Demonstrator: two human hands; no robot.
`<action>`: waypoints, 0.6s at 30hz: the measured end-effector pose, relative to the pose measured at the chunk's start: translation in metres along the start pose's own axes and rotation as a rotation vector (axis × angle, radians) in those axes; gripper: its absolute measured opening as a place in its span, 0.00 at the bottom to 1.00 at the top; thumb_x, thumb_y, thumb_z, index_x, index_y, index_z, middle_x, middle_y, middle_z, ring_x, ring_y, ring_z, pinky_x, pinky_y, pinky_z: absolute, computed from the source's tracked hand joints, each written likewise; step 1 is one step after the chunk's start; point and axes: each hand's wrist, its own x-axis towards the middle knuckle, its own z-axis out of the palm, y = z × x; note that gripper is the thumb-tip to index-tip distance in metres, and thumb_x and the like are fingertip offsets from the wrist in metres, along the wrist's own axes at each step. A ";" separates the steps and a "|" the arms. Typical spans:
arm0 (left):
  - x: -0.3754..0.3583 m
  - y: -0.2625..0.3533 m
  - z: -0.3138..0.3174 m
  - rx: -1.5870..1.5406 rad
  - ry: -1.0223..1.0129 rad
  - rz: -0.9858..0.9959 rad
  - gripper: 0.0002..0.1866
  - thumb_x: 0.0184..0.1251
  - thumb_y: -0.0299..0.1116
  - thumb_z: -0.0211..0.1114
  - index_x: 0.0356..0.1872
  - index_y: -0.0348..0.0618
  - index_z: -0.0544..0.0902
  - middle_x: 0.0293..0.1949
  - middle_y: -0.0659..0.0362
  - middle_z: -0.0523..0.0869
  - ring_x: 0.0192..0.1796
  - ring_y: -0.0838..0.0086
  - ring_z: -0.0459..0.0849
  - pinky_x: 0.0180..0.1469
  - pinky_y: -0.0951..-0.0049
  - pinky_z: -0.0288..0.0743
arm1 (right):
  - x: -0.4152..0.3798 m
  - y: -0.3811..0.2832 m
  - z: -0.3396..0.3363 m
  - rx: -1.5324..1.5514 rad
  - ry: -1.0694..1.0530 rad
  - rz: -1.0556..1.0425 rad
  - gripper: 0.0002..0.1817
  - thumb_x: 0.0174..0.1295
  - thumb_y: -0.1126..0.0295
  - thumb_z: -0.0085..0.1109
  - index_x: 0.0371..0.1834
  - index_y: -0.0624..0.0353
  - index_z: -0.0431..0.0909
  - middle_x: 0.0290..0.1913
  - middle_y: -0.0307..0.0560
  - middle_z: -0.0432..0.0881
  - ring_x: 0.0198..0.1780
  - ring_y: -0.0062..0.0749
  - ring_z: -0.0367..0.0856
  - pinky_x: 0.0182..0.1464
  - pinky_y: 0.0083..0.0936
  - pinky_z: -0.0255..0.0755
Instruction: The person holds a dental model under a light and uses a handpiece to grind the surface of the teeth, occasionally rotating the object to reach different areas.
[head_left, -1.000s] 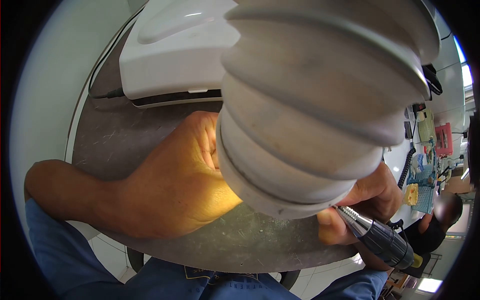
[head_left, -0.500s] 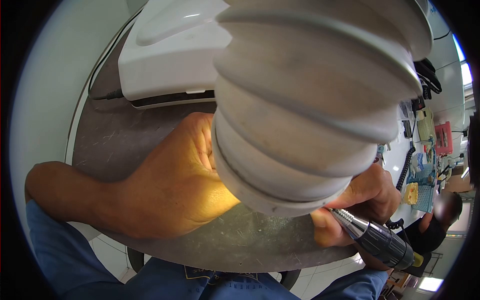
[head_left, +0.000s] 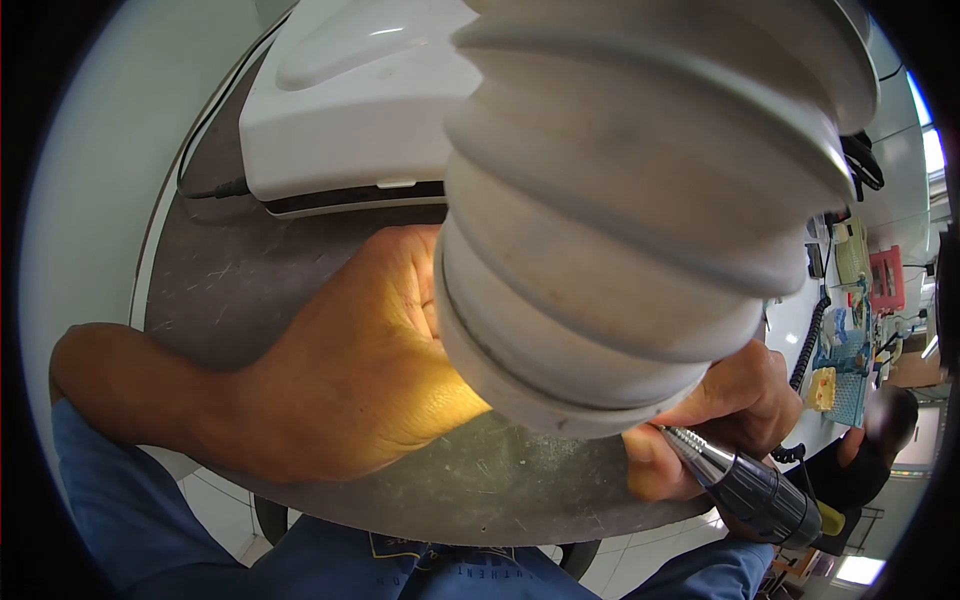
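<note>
My right hand [head_left: 745,395] is closed around a rotary handpiece [head_left: 758,490] with a silver nose and a black grip. The handpiece slants, its front end toward the thick white ridged hose [head_left: 630,200] that hangs between my hands; its tip is hidden. My left hand [head_left: 350,365] lies on the left of the hose, over the dark table [head_left: 240,270]. Its fingers curl inward, and the hose covers their ends, so what they hold cannot be seen. Yellow light falls on the left hand beside the hose's lower rim.
A white machine [head_left: 345,130] with a black cable [head_left: 212,190] stands at the back left. Fine dust marks the tabletop near its front edge. Far right are a blue basket [head_left: 848,395], a red container [head_left: 886,278], a coiled cord [head_left: 808,345] and another person [head_left: 850,470].
The ridged hose appears slightly farther right and lower in view. The rear of the handpiece has dipped slightly. My left hand stays nearly in place.
</note>
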 end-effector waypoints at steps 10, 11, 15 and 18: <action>-0.003 0.033 0.009 0.297 0.065 -0.141 0.16 0.58 0.22 0.67 0.47 0.33 0.77 0.43 0.60 0.85 0.47 0.83 0.79 0.52 0.77 0.72 | 0.002 -0.001 -0.003 -0.034 -0.059 -0.031 0.17 0.49 0.73 0.76 0.37 0.61 0.75 0.45 0.58 0.82 0.50 0.39 0.82 0.56 0.37 0.72; -0.004 0.025 0.006 0.297 0.066 -0.142 0.16 0.58 0.22 0.67 0.47 0.33 0.77 0.43 0.60 0.85 0.47 0.83 0.79 0.52 0.77 0.72 | 0.002 0.001 -0.002 -0.061 -0.062 -0.056 0.18 0.51 0.72 0.75 0.38 0.60 0.73 0.45 0.58 0.82 0.50 0.39 0.82 0.55 0.37 0.72; -0.004 0.024 0.004 0.325 0.052 0.014 0.16 0.57 0.25 0.68 0.46 0.34 0.77 0.42 0.59 0.85 0.46 0.81 0.80 0.51 0.76 0.72 | -0.003 0.013 0.002 0.011 0.026 -0.118 0.19 0.56 0.70 0.71 0.42 0.61 0.68 0.44 0.59 0.80 0.49 0.38 0.81 0.56 0.37 0.70; -0.008 0.024 0.012 0.393 0.152 -0.058 0.17 0.56 0.27 0.70 0.46 0.34 0.78 0.41 0.58 0.85 0.46 0.80 0.81 0.51 0.76 0.73 | -0.005 0.019 0.004 -0.021 0.103 -0.156 0.19 0.59 0.69 0.66 0.44 0.61 0.65 0.44 0.61 0.79 0.48 0.36 0.79 0.56 0.37 0.69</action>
